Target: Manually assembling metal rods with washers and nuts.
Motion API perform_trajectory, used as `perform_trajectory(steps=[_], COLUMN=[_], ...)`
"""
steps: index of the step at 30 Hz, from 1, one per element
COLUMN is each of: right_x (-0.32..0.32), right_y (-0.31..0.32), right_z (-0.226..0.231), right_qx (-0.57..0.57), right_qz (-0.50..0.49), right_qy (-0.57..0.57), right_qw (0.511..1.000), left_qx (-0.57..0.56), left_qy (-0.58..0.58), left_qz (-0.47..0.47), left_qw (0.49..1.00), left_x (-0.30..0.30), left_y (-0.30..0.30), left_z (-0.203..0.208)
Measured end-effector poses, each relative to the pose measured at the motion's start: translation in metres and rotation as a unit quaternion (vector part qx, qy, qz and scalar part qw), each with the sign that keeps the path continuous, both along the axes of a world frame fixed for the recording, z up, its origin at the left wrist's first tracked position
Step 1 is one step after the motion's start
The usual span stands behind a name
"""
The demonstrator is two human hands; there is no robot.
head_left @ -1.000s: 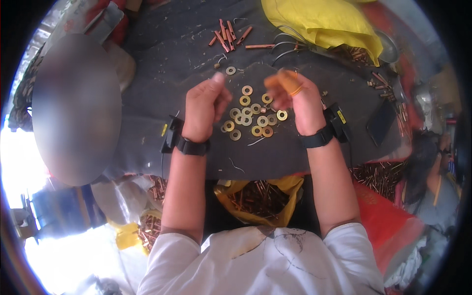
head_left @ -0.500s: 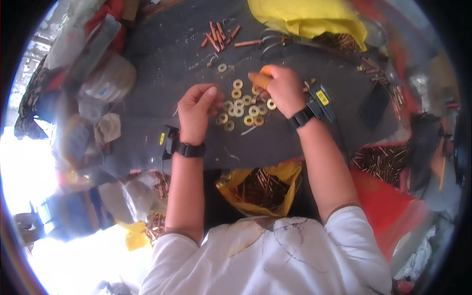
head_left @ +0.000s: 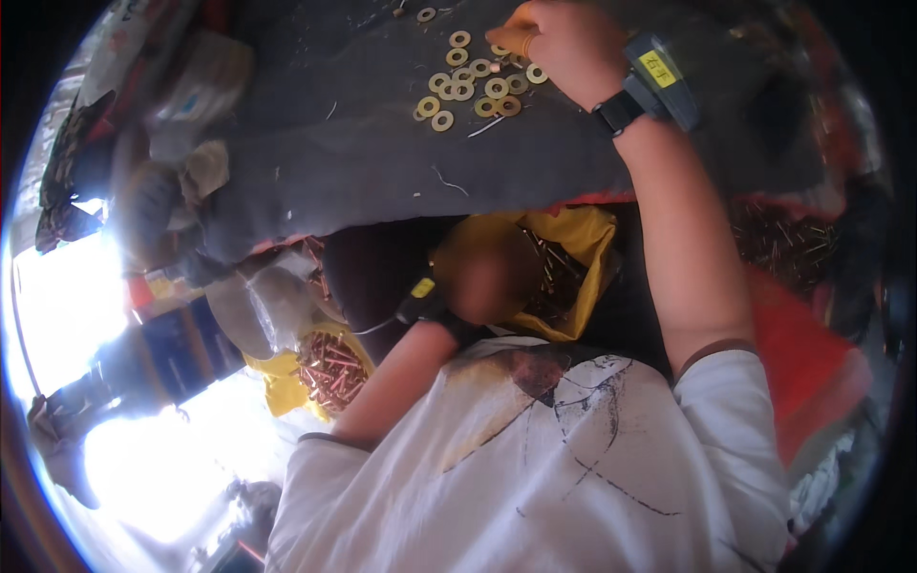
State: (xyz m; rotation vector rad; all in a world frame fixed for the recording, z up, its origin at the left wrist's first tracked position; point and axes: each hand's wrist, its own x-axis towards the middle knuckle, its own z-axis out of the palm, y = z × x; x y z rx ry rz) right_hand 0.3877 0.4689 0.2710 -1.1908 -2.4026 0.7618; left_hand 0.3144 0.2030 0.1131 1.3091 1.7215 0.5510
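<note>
My right hand is over the far side of the dark work cloth, at the right edge of a loose group of flat brass-coloured washers. Orange covers sit on its fingers, which are curled together; whatever they hold, if anything, is hidden. Down by my lap, my left hand is at the left side of an open yellow bag. Motion smears its fingers. Inside the bag lie thin metal pins or screws. A black strap with a small device is on each wrist.
The dark cloth covers the table, with thin wire bits on it. At the lower left a yellow bag holds copper-coloured pieces. More thin metal pieces lie at the right, above a red bag. Clear plastic hangs at the left.
My left hand has dropped from beside the washers to the yellow bag at my lap. My right hand stays by the washers. The whole view has tilted lower, moving the table up in the picture.
</note>
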Motion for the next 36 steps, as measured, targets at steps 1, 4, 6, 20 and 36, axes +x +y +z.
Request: perform_trajectory(steps=[1,4,6,20,36], right_x=[0.001,-0.001,-0.002,0.029,0.082], right_y=[0.006,0.01,0.008,0.019,0.032], right_z=[-0.012,-0.031,-0.029,-0.019,-0.022], right_qx=[0.034,0.104,0.132,0.146,0.188], right_qz=[0.013,0.033,0.052,0.069,-0.024], right_qy=[0.006,0.036,0.055,0.032,0.112], right_qw=[0.999,0.993,0.988,0.986,0.975], left_qx=[-0.009,0.09,0.2,0.076,-0.064], left_qy=[0.058,0.165,0.208,0.39,-0.018], left_qz=[-0.047,-0.181,-0.268,-0.276,-0.235], left_qw=[0.997,0.965,0.919,0.875,0.97], left_x=[0.009,0.021,0.027,0.036,0.009], left_y=[0.002,0.011,0.017,0.022,-0.001], left_z=[-0.021,-0.026,-0.029,-0.071,-0.105])
